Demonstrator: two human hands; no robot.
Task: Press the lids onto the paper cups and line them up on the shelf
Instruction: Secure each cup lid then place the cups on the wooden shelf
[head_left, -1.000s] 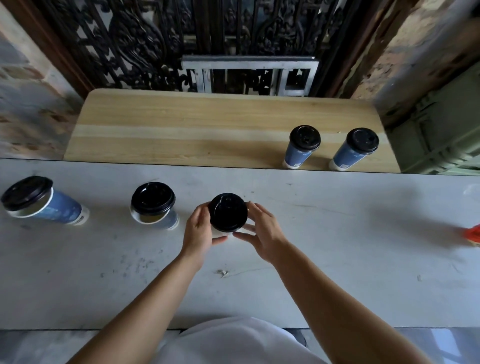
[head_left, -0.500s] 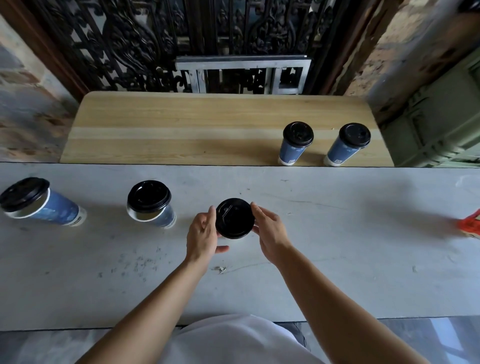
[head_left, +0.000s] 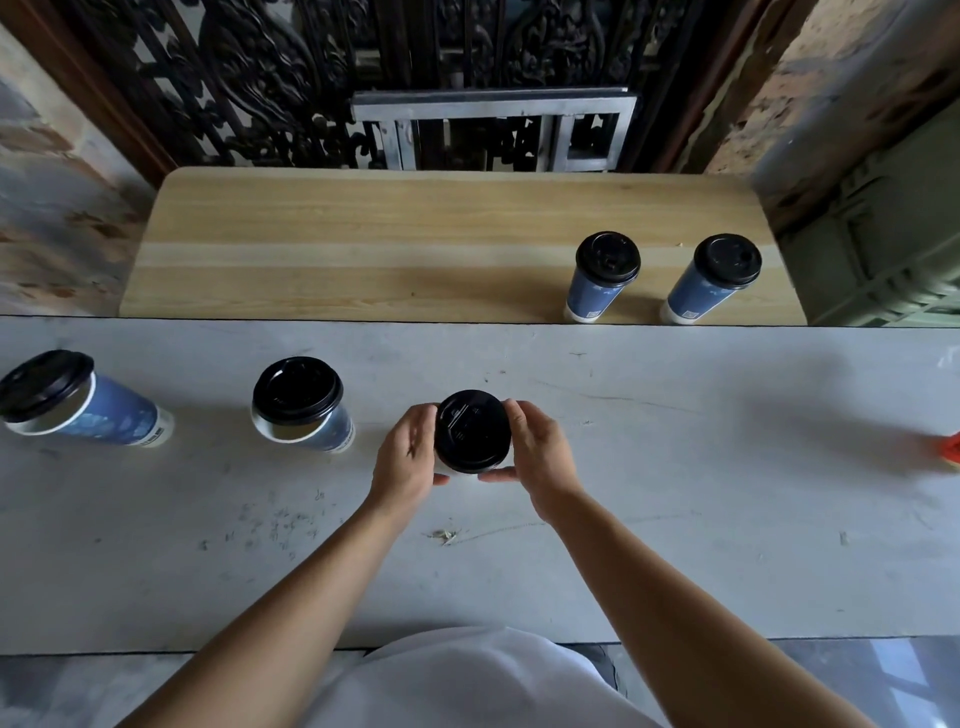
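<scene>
Moved closer, left hand and right hand grip the lidded cup between them.

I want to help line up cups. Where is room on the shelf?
The shelf is bare from its left end to the first cup; it and a second cup crowd the right end. The table is bare between the right hand and the orange thing.
</scene>
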